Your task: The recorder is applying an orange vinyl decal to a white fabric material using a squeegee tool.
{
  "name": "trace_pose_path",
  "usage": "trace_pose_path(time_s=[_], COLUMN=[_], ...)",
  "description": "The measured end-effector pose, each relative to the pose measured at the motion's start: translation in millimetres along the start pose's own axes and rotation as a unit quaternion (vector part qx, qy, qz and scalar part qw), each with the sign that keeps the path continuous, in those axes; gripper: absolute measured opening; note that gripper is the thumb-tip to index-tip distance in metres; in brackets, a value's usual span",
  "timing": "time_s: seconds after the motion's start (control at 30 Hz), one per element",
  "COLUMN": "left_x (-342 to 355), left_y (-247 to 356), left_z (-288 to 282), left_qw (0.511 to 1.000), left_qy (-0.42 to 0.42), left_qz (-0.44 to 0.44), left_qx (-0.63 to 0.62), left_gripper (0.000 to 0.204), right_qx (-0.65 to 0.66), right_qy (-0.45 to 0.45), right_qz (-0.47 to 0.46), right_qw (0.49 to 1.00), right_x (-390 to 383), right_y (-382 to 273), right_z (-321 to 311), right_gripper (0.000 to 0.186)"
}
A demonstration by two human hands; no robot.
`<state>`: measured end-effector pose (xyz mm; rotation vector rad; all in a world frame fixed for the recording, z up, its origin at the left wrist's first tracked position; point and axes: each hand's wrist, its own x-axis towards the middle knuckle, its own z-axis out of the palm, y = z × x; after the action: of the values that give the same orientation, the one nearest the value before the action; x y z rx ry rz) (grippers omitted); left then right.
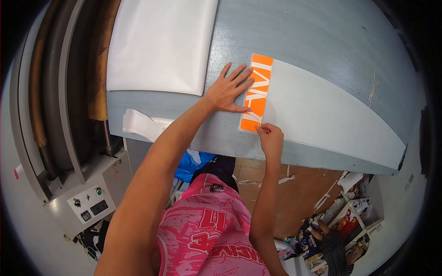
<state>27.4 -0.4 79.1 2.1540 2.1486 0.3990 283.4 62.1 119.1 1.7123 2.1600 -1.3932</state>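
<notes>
A: Where's the orange-and-white strip [258, 92]?

B: Between the two hands: its left edge lies under the fingertips of the left hand [228, 90], its near end just beside the right hand [271, 136]. It runs along the left end of a long pale sheet [322, 110]

A: How do the hands stand?

B: The left is splayed with nothing in its grasp, fingertips and thumb resting on the strip. The right is pinched around a small red item [268, 131], mostly hidden, so I can't tell its kind

A: And around them?

B: The pale sheet stretches rightward from the right hand, over a blue-grey table [308, 27]. Left of the left hand and beyond it lies a white slab of material [161, 46]; left and nearer, a white band [142, 125]

A: Farther off?

B: Well left of both hands, a control panel [91, 202]; well below the right hand, brown floor [294, 202] with white scraps [286, 179]
</notes>
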Motion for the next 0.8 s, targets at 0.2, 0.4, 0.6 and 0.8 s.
trace_pose_path(time_s=[0.2, 0.4, 0.6, 0.8], left_x=[-2, 0, 0, -1], left_y=[1, 1, 1, 0], left_z=[-2, -4, -1, -1], left_qw=[1.0, 1.0, 1.0, 1.0], left_qy=[0.009, 0.013, 0.014, 0.016], left_qz=[0.002, 0.007, 0.006, 0.002], left_qx=[-0.01, -0.014, -0.01, -0.01], left_gripper=[0.106, 0.101, 0.101, 0.101], right_qx=[0.008, 0.011, 0.017, 0.071], right_qy=[0.012, 0.03, 0.047, 0.044], right_qz=[-0.012, 0.001, 0.028, 0.018], right_qw=[1.0, 0.999, 0.998, 0.996], right_x=[-3, -3, -3, 0], right_y=[-2, 0, 6, 9], right_z=[0, 0, 5, 6], right_gripper=[0.026, 0.027, 0.027, 0.029])
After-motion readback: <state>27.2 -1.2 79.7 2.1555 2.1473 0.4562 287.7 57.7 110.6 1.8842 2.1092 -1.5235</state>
